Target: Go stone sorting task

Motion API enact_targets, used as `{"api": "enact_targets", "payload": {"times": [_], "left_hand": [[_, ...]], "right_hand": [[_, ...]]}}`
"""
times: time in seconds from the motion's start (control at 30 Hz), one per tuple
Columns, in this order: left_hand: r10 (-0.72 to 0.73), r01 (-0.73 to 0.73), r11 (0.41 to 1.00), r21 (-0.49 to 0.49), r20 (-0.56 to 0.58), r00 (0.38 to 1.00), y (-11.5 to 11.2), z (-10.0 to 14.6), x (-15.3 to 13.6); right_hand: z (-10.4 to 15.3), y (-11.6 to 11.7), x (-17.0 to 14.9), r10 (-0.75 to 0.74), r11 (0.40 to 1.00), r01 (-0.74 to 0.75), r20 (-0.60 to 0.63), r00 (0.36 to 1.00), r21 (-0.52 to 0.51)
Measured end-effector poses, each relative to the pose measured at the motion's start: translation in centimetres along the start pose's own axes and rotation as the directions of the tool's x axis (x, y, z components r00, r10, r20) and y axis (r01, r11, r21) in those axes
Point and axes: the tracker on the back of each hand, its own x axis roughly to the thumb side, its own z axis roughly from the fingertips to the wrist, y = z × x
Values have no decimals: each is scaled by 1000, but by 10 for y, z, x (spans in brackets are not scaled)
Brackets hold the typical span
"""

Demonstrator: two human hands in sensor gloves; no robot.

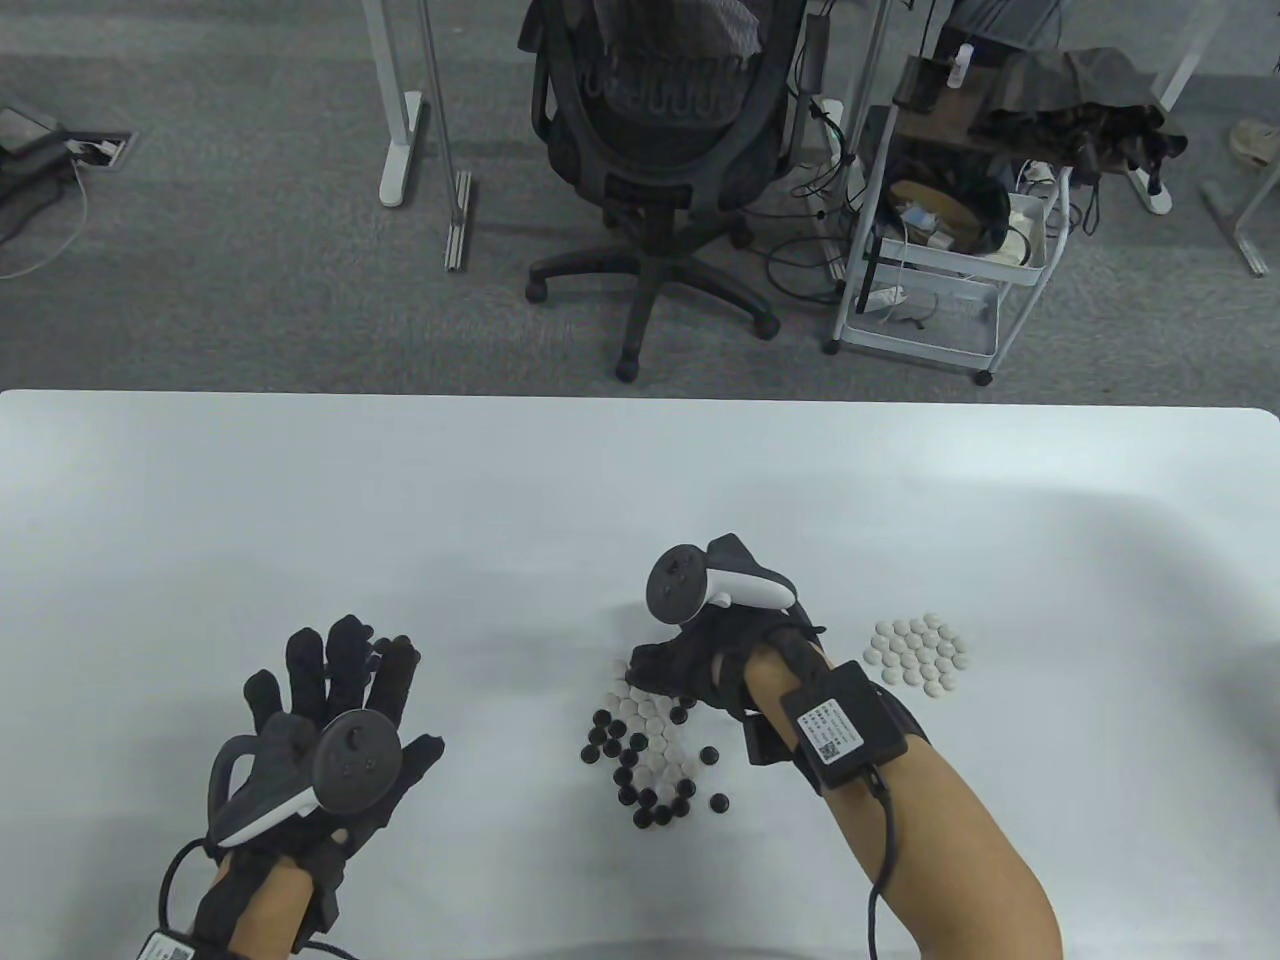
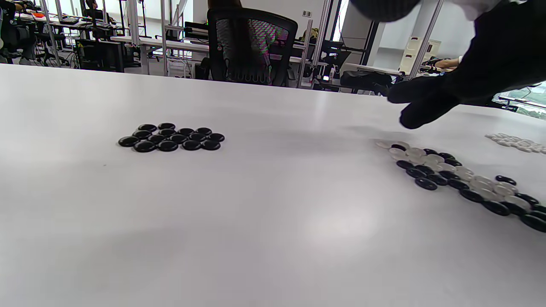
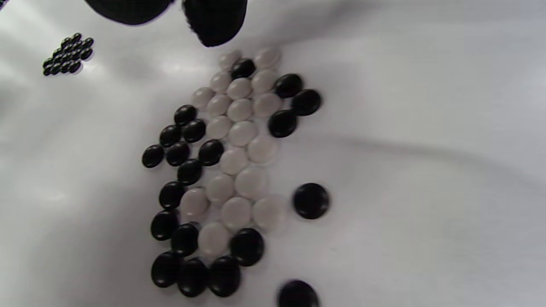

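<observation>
Mixed pile of black and white Go stones [image 1: 650, 748] lying mid-desk [image 1: 400, 480]; right of pile, sorted white stones [image 1: 918, 653]; left of pile, sorted black stones [image 2: 170, 137]. Right hand [image 1: 700, 665] over pile's far edge, fingers curled, grip unclear. Left hand [image 1: 325, 715] left of pile, fingers spread, holding nothing

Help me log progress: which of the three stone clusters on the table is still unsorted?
The middle cluster, below the right hand: black and white stones lie mixed there. The cluster to its right is all white, and the one seen from the left wrist is all black.
</observation>
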Motion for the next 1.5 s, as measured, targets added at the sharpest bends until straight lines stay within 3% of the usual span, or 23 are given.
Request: {"api": "enact_targets", "payload": {"times": [0.23, 0.4, 0.67, 0.9, 1.5], "left_hand": [[7, -7, 1000, 11, 8, 1000, 0, 1, -2], [16, -16, 1000, 9, 4, 1000, 0, 2, -4], [17, -17, 1000, 10, -5, 1000, 1, 2, -6], [7, -8, 1000, -1, -8, 1000, -1, 1, -6], [11, -11, 1000, -13, -13, 1000, -2, -1, -6]], "right_hand": [[-32, 6, 12, 30, 999, -30, -43, 999, 18], [-37, -14, -20, -76, 996, 70, -130, 989, -50], [3, -28, -110, -177, 984, 152, -360, 916, -98], [34, -22, -160, -260, 966, 225, -450, 854, -131], [61, -12, -193, -321, 947, 269, -486, 813, -175]]}}
